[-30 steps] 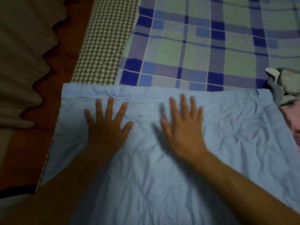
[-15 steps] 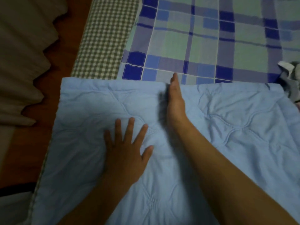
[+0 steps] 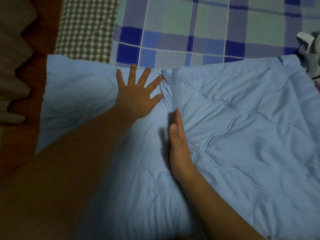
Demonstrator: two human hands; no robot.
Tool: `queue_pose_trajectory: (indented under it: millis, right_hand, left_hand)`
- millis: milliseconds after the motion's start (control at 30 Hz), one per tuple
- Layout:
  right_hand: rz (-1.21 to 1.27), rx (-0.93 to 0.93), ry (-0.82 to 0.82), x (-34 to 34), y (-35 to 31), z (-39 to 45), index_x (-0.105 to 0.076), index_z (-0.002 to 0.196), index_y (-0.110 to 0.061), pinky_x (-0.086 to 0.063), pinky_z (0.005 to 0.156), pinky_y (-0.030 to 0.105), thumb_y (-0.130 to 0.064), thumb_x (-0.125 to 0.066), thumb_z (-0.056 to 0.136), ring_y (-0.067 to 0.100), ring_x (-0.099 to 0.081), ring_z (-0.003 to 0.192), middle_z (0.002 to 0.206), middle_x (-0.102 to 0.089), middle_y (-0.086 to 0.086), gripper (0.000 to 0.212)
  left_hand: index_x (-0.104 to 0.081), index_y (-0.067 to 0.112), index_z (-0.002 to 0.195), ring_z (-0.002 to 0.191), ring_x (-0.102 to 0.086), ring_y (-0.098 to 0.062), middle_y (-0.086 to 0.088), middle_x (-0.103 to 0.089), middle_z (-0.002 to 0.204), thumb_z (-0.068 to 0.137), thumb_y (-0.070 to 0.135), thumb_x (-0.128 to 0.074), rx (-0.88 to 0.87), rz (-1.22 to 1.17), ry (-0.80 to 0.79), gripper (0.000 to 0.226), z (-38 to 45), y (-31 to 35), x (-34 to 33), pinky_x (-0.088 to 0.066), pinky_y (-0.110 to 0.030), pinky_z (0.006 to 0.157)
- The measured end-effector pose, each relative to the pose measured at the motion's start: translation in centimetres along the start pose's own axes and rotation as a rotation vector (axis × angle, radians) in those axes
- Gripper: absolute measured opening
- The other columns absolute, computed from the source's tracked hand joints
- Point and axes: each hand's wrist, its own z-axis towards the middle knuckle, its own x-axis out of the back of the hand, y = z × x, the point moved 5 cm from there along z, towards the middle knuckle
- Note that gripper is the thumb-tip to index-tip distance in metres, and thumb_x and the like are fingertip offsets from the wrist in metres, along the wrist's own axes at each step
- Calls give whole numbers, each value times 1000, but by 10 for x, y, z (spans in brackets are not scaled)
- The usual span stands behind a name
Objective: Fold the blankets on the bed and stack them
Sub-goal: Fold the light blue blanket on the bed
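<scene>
A light blue quilted blanket point(image 3: 242, 135) is lying across the lower two thirds of the frame, its far edge running along the middle of the bed, as a person is pressing a crease down its centre. The left hand point(image 3: 138, 94), in the upper middle of the frame, is lying flat with fingers spread wide, gripping nothing and pinning the left half of the blanket near its far edge, apparently to keep the cloth from sliding. The right hand point(image 3: 178, 144), at the centre of the frame, is standing on its edge with fingers straight and together, holding nothing, and is pushing into the quilt; the fabric is puckering into a ridge just beyond its fingertips, which suggests it is marking the line for the next fold. The blanket's left side is overhanging the edge of the bed above a reddish floor point(image 3: 46, 32). Beyond the blanket, a blue and green plaid sheet point(image 3: 207, 32) is covering the bed in the upper right, with a checked brown cloth point(image 3: 86, 28) beside it in the upper left. A bundle of grey and white fabric point(image 3: 310, 49) is sitting at the right edge, touching the blanket's far corner; what it is cannot be told. No containers are showing in the frame
</scene>
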Motion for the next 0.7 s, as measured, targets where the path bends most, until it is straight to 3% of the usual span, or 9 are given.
queue_pose_trajectory:
  millis: [167,267,333,367,433,467,500,600,700]
  right_hand:
    - [-54,-59,-42,12,51,-122,-21,155,-38,-11,125,42,-70,-43,93,5,-18,150,161,-22,-20,74]
    - [-274,-87,-70,27,61,-177,-28,153,-32,-19,122,31,-51,-38,104,14,-32,146,159,-34,-5,54]
    - [-463,105,-57,33,45,-197,-42,138,-16,-32,115,31,-34,-41,106,8,-49,134,146,-53,2,37]
    - [-350,56,-77,35,41,-198,-45,138,-15,-26,118,27,-33,-43,104,1,-44,136,144,-54,-4,38]
    - [-288,5,-86,25,33,-192,-37,148,-21,-2,117,9,-44,-50,97,-17,-15,141,149,-26,-38,58]
    - [-314,-69,-23,26,39,-190,-31,149,-28,3,115,7,-54,-54,92,-22,-7,139,147,-12,-47,67]
    - [-237,-136,-45,23,47,-190,-30,149,-34,2,120,13,-61,-59,86,-21,-8,140,148,-15,-47,74]
    - [-141,-315,-7,29,52,-187,-38,148,-36,-23,123,37,-41,-67,86,-2,-35,141,153,-40,-19,68]
    - [-384,-307,58,43,30,-161,-50,138,-25,-40,111,33,-15,-60,94,15,-56,125,137,-59,1,47]
  left_hand:
    - [-15,45,155,150,-10,-42,0,-16,166,96,72,-19,3,-13,-4,66,-1,1,4,-5,-75,111]
    - [-11,45,156,151,-8,-42,0,-14,166,96,73,-17,10,-10,-33,66,-1,0,3,-7,-76,110]
    - [-9,45,156,151,-6,-42,0,-10,167,95,73,-14,30,9,-73,67,-3,1,4,-7,-75,111]
    - [-7,44,156,151,-3,-41,-1,-8,167,95,72,-12,48,37,-96,67,-5,4,8,-7,-74,112]
    - [-8,41,157,151,1,-41,-5,-2,167,97,68,-13,109,59,-105,66,-14,13,27,-7,-71,114]
    - [-11,39,157,151,2,-41,-8,-1,167,98,66,-17,136,33,-83,65,-25,18,41,-8,-69,115]
    - [-15,37,157,151,1,-41,-10,-1,167,99,63,-22,157,-8,-52,64,-41,23,58,-8,-67,117]
    - [-21,34,157,151,-5,-42,-15,-6,166,96,54,-36,293,-109,30,66,-132,13,101,-7,-61,118]
    - [-21,30,157,148,-13,-45,-20,-12,163,92,51,-41,600,-231,24,71,-250,-37,105,-14,-62,116]
